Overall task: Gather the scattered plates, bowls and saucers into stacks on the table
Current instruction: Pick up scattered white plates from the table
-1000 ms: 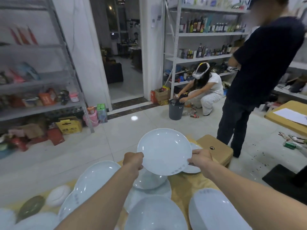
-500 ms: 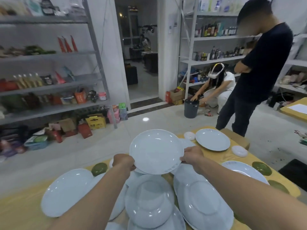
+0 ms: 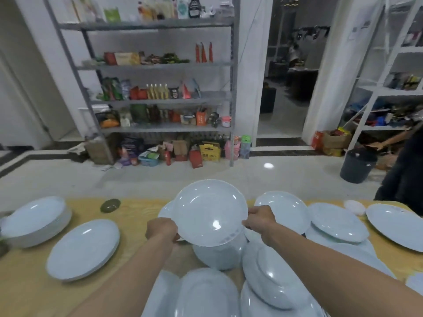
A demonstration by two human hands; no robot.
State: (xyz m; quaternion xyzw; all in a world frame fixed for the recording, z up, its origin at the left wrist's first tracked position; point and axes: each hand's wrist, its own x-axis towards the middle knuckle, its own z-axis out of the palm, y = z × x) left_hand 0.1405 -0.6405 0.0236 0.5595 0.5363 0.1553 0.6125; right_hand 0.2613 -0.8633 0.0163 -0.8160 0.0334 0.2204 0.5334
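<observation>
I hold a white plate above the yellow table, tilted toward me. My left hand grips its left rim and my right hand grips its right rim. Under it sits a white bowl. A stack of white plates stands at the far left, with a single large plate beside it. More white plates lie to the right and near me. A small dark green saucer lies near the far edge.
A grey metal shelf full of packets stands behind the table, boxes on the floor below it. A dark bin and a person in dark clothes are at the right. A small white saucer lies at the table's far right.
My view has swung left across the table, bringing the plate stack at the left into sight. Both hands keep hold of the same plate in front of me.
</observation>
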